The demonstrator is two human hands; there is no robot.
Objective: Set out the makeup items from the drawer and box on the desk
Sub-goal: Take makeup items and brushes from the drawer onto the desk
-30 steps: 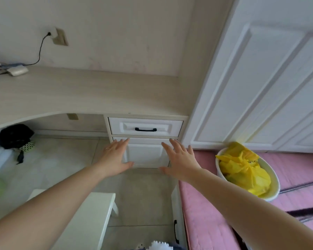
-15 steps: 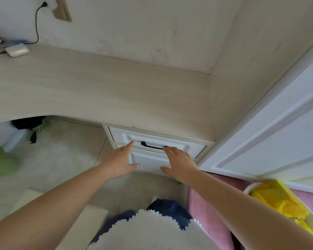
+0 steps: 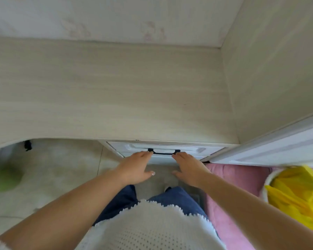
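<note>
A white top drawer [image 3: 193, 149] with a black handle [image 3: 163, 152] sits shut under the pale wood desk [image 3: 107, 91]. My left hand [image 3: 136, 167] reaches toward the handle's left end, fingers straight, tips at the handle. My right hand [image 3: 189, 167] reaches toward the handle's right end, fingers straight too. Neither hand holds anything. No makeup items or box are in view.
A white cabinet door [image 3: 278, 145] stands to the right of the desk. A pink mat [image 3: 231, 188] lies below it, with a white basin holding a yellow bag [image 3: 296, 195]. A green object [image 3: 2, 177] sits on the floor at the left.
I have stepped closer and look more steeply down. Both hands rose from the lower drawer front to the ends of the top drawer's handle.
</note>
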